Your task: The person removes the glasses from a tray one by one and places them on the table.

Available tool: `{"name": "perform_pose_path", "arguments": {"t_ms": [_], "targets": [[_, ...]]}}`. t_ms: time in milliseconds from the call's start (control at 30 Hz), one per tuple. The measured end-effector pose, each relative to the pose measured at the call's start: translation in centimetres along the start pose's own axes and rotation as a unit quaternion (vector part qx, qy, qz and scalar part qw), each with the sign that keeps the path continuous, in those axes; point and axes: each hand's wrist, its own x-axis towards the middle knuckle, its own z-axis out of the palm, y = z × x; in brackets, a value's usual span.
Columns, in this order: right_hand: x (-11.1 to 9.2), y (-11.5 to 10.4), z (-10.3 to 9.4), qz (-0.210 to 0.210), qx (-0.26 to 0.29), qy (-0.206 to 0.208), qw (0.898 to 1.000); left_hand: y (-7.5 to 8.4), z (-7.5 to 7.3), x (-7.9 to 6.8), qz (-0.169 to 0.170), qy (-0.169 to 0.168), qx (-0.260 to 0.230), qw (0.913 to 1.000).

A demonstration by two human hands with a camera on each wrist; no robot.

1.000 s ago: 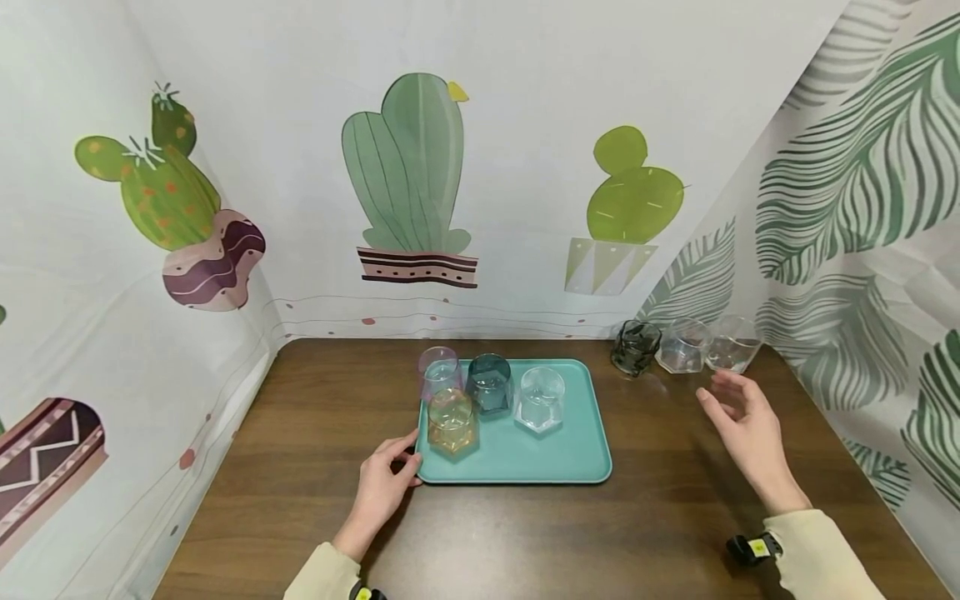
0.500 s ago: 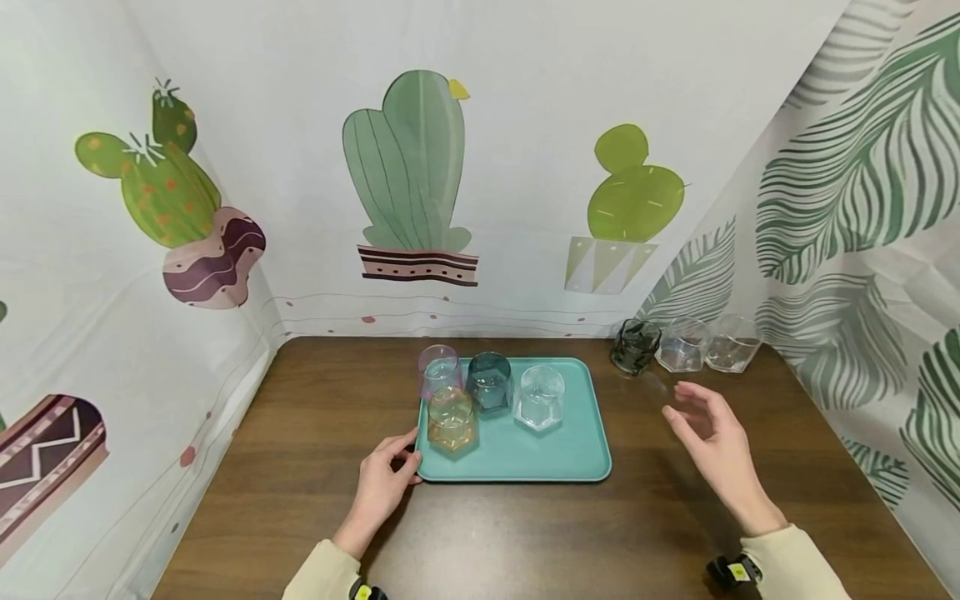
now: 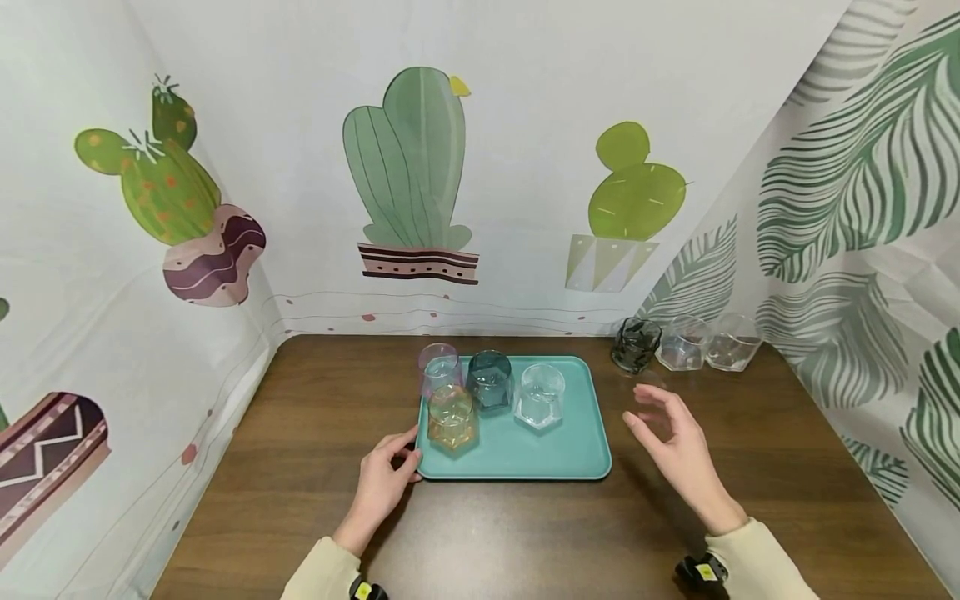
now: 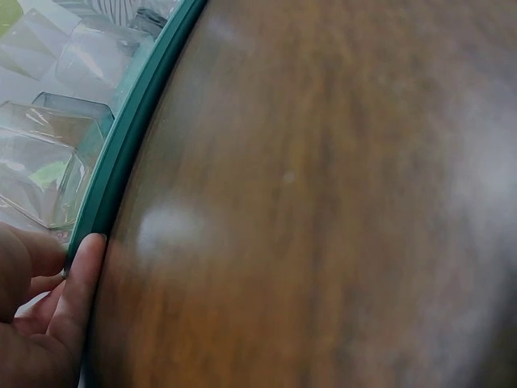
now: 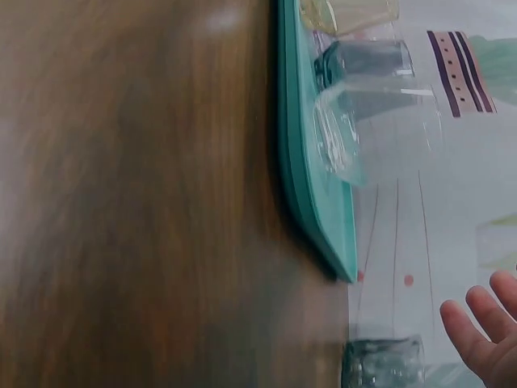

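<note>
My left hand (image 3: 380, 482) holds the near left corner of a teal tray (image 3: 540, 458), with thumb and fingers around its rim (image 4: 101, 194). Four kinds of glass tumbler stand toward the tray's left and middle: a pinkish one (image 3: 431, 367), an amber one (image 3: 452, 417), a dark blue one (image 3: 490, 383) and a clear one (image 3: 540, 400). To the right of the tray, my right hand (image 3: 678, 450) hovers over the table with fingers loosely bent and nothing in them. In the right wrist view, its spread fingers (image 5: 478, 319) show at the lower right.
Along the back right of the table (image 3: 510, 533) stand a dark grey glass (image 3: 635, 348) and two clear glasses, one in the middle (image 3: 682, 350) and one at the end (image 3: 731, 350). Behind them hangs a white cloth (image 3: 525, 167) printed with cacti and leaves.
My right hand has moved left, away from the glasses at the back right and toward the tray. My left hand, the tray and all the glasses have stayed in place.
</note>
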Motion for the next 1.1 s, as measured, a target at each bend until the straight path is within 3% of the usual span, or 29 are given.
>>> {"name": "perform_pose_path", "arguments": {"t_ms": [467,733,1100], "targets": [[1.1,-0.8,3.6,0.026,-0.026,-0.096,0.995,0.4,0.0,-0.1,0.003,0.002,0.004,1.0000],[1.7,-1.1,5.4,0.014,-0.012,-0.116,0.993,0.3,0.0,-0.1,0.003,0.001,0.006,1.0000],[2.9,-1.0,8.1,0.056,-0.007,-0.151,0.987,0.3,0.0,-0.1,0.001,0.002,0.008,1.0000]]}}
